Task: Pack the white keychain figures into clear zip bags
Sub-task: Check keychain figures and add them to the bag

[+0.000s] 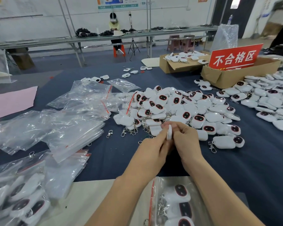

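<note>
Both hands met over the middle of the dark blue cloth-covered table [235,173], just in front of the main heap. The left hand [151,150] pinched one small white plastic keychain figure [169,132], seen edge-on and upright, between thumb and fingertips. The right hand [186,141], fingers curled, gripped the same figure from the other side. The figure was lifted off the table, not in any bag.

The big heap of white keychain figures with dark oval faces and metal clasps [186,108] lay mid-table. A second heap of the same figures [271,98] lay at the right edge. A loose pile of empty clear zip bags with red seal strips [72,128] lay toward the left edge. A clear zip bag already filled with figures [175,201] lay at the near edge, under the forearms. More filled bags [15,193] lay at the near left corner.

A brown cardboard box [227,75] holding a red sign with white characters [235,58] stood toward the far right corner. A pink paper sheet [11,101] lay at the left edge. A single loose metal clasp [109,134] lay between the empty bags and the heap.
</note>
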